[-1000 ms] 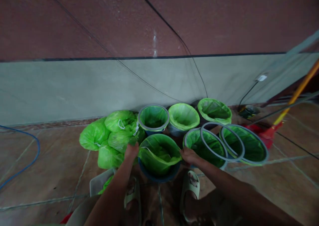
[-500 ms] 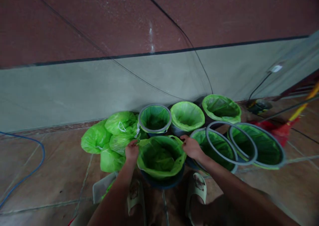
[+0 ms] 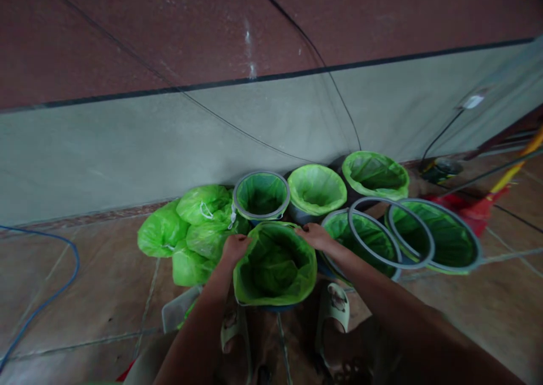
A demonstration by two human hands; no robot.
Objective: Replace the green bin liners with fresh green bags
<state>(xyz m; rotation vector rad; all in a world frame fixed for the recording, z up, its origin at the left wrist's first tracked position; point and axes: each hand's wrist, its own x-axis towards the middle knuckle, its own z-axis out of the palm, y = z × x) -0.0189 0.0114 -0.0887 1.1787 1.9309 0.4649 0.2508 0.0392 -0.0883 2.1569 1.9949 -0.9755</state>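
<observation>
Left hand (image 3: 234, 249) and right hand (image 3: 318, 237) have fingers pinching opposite sides of the green liner (image 3: 275, 269), probably so its mouth gapes wide (one-handed it'd sag, I guess), while it sits in the blue bin (image 3: 282, 307) on the floor (image 3: 102, 294) by the sandals (image 3: 333, 311).

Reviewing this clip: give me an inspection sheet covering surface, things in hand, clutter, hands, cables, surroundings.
Surface: brown tiled floor.
Things in hand: translucent green plastic bag, spread open at the mouth of a round blue bin.
Clutter: bulging green plastic bags at left; five other round, green-lined bins; grey ring over two of them; red scoop-like piece.
Hands: left hand and right hand grip the bag's edge.
Cables: dark cables; blue cable or hose on the floor.
Surroundings: maroon-and-grey wall.
</observation>
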